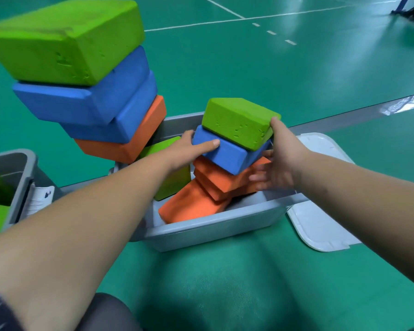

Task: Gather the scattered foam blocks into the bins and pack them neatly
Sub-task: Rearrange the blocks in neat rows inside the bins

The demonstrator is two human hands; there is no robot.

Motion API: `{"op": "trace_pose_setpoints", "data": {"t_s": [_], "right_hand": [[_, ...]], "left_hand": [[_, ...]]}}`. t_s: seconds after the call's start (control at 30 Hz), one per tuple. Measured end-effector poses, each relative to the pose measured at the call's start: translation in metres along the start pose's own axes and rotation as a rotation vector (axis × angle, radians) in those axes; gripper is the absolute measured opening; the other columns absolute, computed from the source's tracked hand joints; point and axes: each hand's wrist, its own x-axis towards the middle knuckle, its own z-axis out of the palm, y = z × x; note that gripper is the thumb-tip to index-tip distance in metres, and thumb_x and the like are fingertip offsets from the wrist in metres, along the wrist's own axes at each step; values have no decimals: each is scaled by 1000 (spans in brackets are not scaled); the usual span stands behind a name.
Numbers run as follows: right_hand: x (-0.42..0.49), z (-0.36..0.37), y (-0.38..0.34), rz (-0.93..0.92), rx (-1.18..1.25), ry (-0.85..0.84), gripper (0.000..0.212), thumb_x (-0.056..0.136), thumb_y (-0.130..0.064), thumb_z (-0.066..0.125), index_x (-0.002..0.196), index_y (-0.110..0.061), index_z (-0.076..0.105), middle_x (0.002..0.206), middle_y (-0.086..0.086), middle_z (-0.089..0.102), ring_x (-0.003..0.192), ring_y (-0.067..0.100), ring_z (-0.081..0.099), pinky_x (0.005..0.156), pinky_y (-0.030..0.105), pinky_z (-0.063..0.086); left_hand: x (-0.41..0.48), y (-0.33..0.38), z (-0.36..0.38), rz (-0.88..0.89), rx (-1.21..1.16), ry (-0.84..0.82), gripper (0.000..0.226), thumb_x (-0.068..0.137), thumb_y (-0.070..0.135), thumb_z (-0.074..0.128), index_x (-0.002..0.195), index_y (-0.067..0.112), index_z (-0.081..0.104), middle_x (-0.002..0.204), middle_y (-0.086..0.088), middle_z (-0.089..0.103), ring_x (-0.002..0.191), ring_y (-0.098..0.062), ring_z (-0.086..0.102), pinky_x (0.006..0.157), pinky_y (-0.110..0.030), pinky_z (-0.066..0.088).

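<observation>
Foam blocks, half packed in a grey bin on a green court floor. Clamped a blue block with the left hand: thumb laid on its near face, fingers curled round the far side. Carried a green block skewed on top of it. Braced that pair from the opposite side with the right hand, thumb against the green block's end, fingers spread, nearly straight and blurred, closed on nothing. Held the pair over tilted orange blocks directly beneath the fingers, contact unclear, probably to square them so the load would lie flat. Left a leaning stack of green, blue and orange beyond the left fingers, its support hidden. Laid a white lid flat on the floor outside the right fingers, likely to free the bin's mouth. Stood a second bin well to the left. Showed no readable writing: only a white label beside that bin, print too small to make out.
</observation>
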Motion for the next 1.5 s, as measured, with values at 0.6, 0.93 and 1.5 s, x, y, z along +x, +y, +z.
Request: {"op": "trace_pose_setpoints", "data": {"t_s": [0.6,0.93,1.5], "right_hand": [[43,29,34,182,1,-22,124,66,-102,14,161,-24,28,156,27,41,134,64,39,112,73,28],[58,38,40,144,67,-89,136,56,-109,15,159,-22,35,145,32,51,131,60,46,111,70,30],[20,16,25,86,-101,-33,101,73,-99,18,105,-23,76,84,11,79,79,41,75,69,46,47]], "left_hand": [[22,-39,5,-143,26,-293,80,91,65,64,152,18,43,140,17,54,122,1,53,104,-22,37],[27,-42,6,-141,-52,-277,99,65,75,78,143,20,51,115,12,70,89,0,70,73,-18,53],[1,-11,15,-133,174,-68,152,48,107,48,160,8,20,159,-4,40,138,-25,49,114,-42,44]]}}
